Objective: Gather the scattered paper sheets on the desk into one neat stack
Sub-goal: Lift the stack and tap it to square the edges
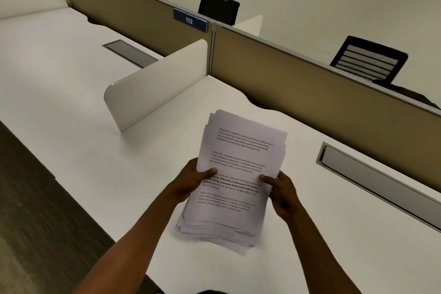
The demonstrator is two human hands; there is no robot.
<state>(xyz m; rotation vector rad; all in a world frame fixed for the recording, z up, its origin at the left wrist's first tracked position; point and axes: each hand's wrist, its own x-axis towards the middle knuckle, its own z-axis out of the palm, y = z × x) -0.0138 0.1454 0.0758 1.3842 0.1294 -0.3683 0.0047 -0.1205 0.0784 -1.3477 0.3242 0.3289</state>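
A stack of printed paper sheets (pixel 241 150) is held over the white desk (pixel 143 162), its edges slightly fanned and uneven at the top and bottom. My left hand (pixel 193 180) grips the stack's left edge, thumb on top of the text. My right hand (pixel 281 192) grips the right edge, thumb on the top sheet. The stack's near end hangs low, close to the desk surface; whether it touches I cannot tell. No loose sheets show elsewhere on the desk.
A white divider panel (pixel 157 83) stands upright to the left of the stack. A tan partition wall (pixel 310 93) with a "112" sign (pixel 189 20) runs behind. A grey cable tray (pixel 372 179) is recessed at right. Black chairs (pixel 370 59) stand beyond.
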